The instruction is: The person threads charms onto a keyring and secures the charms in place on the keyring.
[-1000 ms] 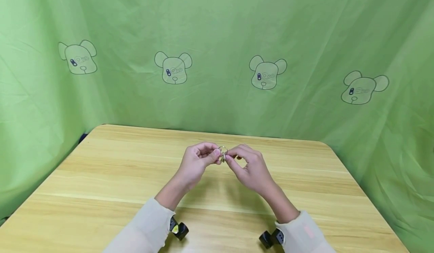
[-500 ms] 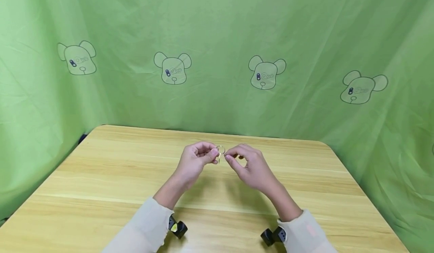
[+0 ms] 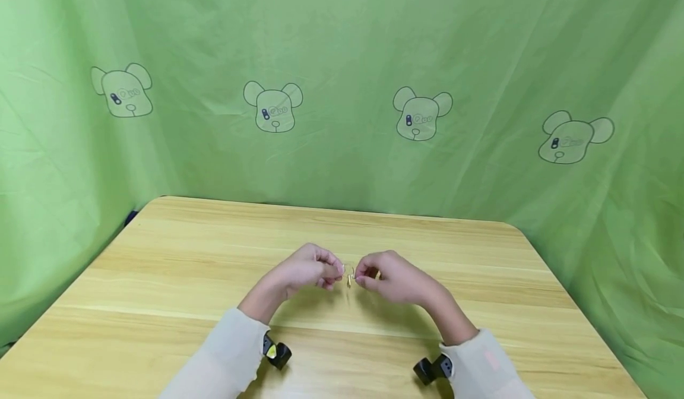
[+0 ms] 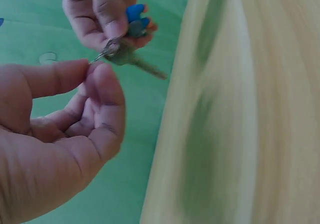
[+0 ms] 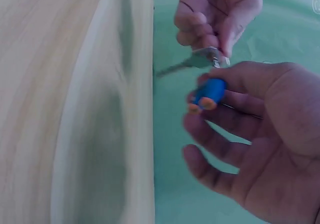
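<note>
A metal key hangs from a thin key ring between the two hands, above the table. The left hand pinches the ring between thumb and index finger. From the other side, the right hand holds a small blue keychain charm with orange feet, thumb and index finger at its top near the ring. In the left wrist view the charm is partly covered by the right fingers. The key's blade points down, toward the tabletop.
The wooden table spreads beneath both hands. Behind and beside it hangs a green curtain printed with bear heads. Black wrist cameras sit at the sleeve cuffs.
Both hands have moved lower in the head view, nearer the person, carrying the ring and key along. The wrists now bend more, with the hands turned toward each other.
</note>
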A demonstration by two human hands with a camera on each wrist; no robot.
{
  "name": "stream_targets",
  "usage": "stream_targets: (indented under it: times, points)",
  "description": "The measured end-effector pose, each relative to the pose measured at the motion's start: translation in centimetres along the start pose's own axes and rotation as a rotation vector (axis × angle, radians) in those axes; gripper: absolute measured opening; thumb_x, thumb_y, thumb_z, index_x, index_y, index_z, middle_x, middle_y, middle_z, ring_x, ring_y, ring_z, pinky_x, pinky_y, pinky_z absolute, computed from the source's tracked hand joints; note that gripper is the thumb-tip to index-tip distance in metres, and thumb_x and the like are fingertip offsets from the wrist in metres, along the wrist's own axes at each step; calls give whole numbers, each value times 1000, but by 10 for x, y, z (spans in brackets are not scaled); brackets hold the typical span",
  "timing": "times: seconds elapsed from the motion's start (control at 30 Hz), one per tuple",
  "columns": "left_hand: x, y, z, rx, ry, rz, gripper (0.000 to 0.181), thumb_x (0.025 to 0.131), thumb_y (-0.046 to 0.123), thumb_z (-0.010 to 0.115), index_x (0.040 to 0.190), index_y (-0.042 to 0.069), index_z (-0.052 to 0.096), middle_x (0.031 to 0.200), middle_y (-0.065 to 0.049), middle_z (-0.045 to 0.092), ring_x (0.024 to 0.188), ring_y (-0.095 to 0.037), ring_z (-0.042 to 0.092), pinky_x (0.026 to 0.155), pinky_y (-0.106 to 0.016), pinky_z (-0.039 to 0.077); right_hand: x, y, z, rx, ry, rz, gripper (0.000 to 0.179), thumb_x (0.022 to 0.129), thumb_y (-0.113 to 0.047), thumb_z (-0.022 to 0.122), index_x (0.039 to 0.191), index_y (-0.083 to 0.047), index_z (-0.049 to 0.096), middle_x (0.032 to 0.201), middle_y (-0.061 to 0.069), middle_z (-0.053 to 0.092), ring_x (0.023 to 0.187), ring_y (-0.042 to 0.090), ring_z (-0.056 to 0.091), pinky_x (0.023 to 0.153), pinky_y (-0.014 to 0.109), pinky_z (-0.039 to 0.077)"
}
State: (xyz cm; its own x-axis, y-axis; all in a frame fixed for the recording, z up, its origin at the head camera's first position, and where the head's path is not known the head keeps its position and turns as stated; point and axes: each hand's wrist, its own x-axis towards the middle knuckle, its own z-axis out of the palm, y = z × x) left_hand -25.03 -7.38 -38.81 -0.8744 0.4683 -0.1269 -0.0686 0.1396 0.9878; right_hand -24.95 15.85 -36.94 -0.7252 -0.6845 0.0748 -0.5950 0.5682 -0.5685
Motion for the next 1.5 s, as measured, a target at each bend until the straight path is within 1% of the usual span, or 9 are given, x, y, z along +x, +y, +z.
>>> stream_targets:
  times: [0.07,0.17,0.43,0.57,0.7,0.93,1.07,1.3,1.5]
  points:
    - [0,-4,0,50,-36,-19,14,94,-2,63,102,-12,68,92,-18,68,73,-19,63,73,-30,59,-1,4,2,29,-74,14,8,99,-7,64,98,-6,72,88,2,70,76,11,60,70,26,54]
    - [1,-10,1,95,-62,-34,11,92,-2,64,99,-9,69,90,-16,69,68,-17,63,70,-28,57,-2,7,3,56,-143,33,7,97,-5,64,97,-8,71,87,2,69,71,12,57,66,25,51]
    - [6,-19,14,161,-77,-37,9,91,-3,65,91,-11,70,79,-13,66,63,-15,59,63,-25,55,-5,11,4,69,-235,85,8,97,-7,68,88,-8,68,79,-1,65,70,8,59,64,25,52]
    - [11,-18,20,192,-56,-42,10,92,-3,65,87,-10,70,76,-11,65,62,-16,58,61,-25,54,-6,13,4,53,-241,110,11,96,-6,68,86,-9,67,77,-3,64,69,8,58,63,25,51]
    - [19,-16,27,262,-34,-65,9,91,-4,66,84,-7,72,72,-9,63,61,-15,56,59,-24,51,-8,16,5,44,-245,148,12,95,-3,68,85,-10,67,77,-3,63,68,9,56,62,25,50]
    - [32,-16,33,346,-36,-127,11,89,-8,65,80,-5,71,71,-9,64,59,-14,54,55,-22,51,-8,22,5,29,-249,176,11,93,-1,68,85,-9,67,79,-2,64,69,11,57,64,26,51]
    - [37,-15,34,370,-43,-135,11,89,-8,65,79,-7,70,72,-10,65,58,-14,53,54,-21,51,-7,25,6,13,-236,179,11,93,-3,70,85,-9,67,78,-3,64,69,11,57,64,27,51]
    - [42,-11,39,496,-40,-150,13,88,-5,70,75,-5,71,67,-8,65,52,-14,53,48,-21,44,-6,29,6,-31,-216,184,14,91,-6,76,83,-11,65,76,-4,62,68,10,55,63,26,49]
    - [44,-8,42,590,-8,-165,14,86,-1,75,72,0,72,67,-9,68,50,-13,52,48,-22,47,-6,29,7,-28,-221,202,15,91,-7,77,84,-11,65,76,-2,62,68,11,54,63,26,47]
